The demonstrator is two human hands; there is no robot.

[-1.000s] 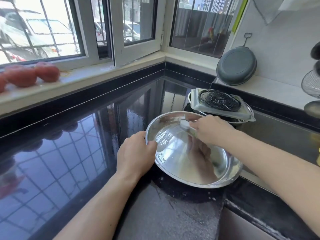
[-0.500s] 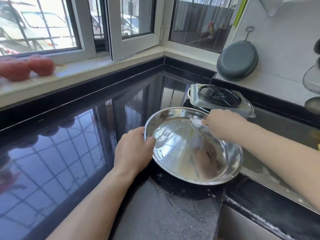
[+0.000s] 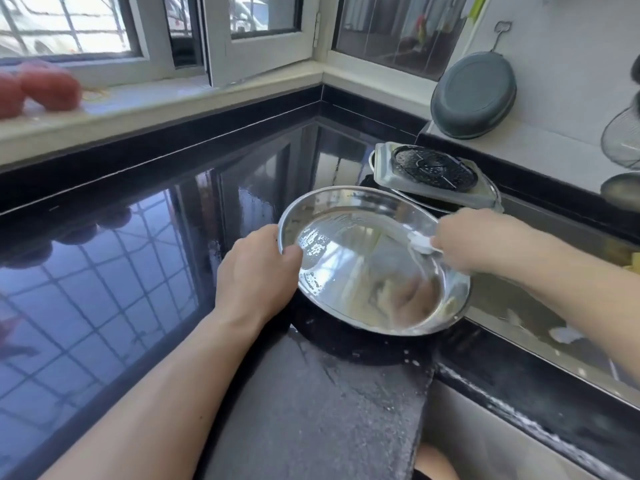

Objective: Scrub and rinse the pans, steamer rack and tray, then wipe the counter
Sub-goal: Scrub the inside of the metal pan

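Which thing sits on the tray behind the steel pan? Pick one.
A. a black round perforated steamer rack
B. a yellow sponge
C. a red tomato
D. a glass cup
A: a dark, round perforated steamer rack lies on the grey tray just beyond the steel pan.

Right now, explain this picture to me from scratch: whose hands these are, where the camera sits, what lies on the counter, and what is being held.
There is no machine here. A person is washing up, and the camera sits on their head, looking forward and down, so you see their own arms.

The left hand grips the near rim of a shiny steel pan, which rests tilted at the edge of the black counter beside the sink. The right hand holds a white scrubbing tool against the pan's inside.

Behind the pan, a grey tray lies on a pot with a dark round steamer rack on it. A grey pan leans against the wall. Red fruits sit on the windowsill.
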